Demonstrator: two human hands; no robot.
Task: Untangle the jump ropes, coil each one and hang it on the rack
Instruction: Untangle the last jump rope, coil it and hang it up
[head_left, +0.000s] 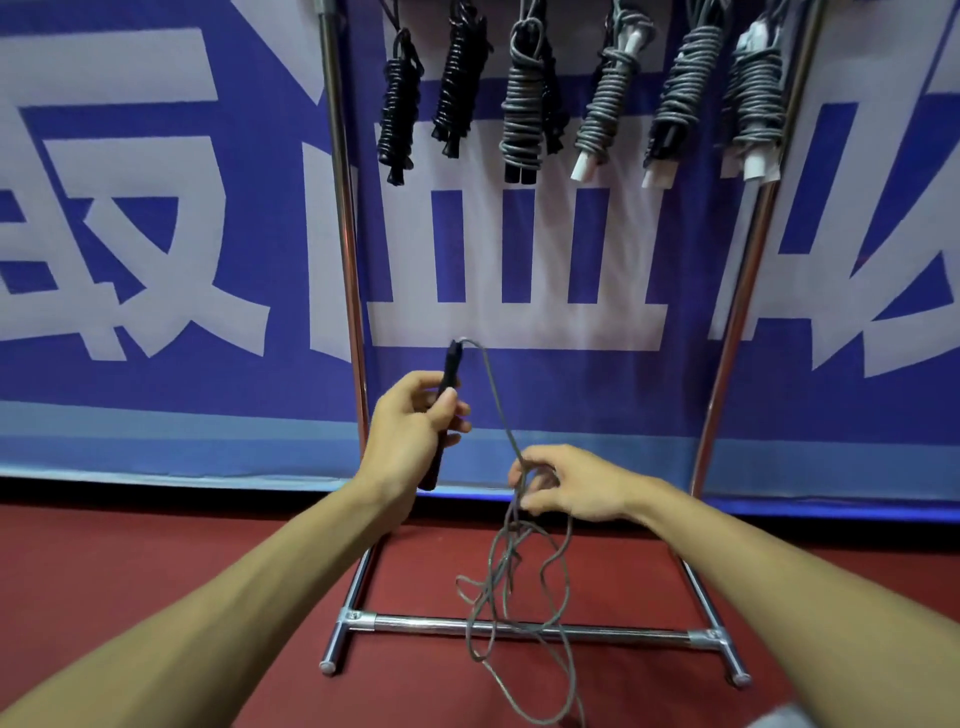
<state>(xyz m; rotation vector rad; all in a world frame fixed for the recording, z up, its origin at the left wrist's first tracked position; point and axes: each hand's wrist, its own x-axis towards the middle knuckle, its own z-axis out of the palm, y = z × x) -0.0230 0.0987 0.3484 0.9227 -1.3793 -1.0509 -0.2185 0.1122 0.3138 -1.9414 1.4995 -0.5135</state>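
Left hand (405, 436) grips handle (448, 366), right hand (576, 486) pinches rope (500, 405); rack (340, 208) holds six coils (522, 109).

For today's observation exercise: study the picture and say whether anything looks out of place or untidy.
The grey rope hangs from the right hand in loose, tangled loops that trail across the rack's bottom bar, while the left hand grips its black handle. The six bundles above hang neatly coiled.

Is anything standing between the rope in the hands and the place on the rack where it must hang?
Nothing visible does. The left hand holds the handle, the right hand the rope, and the space up to the six hung coils is free. The rope's loose loops cross the base bar.
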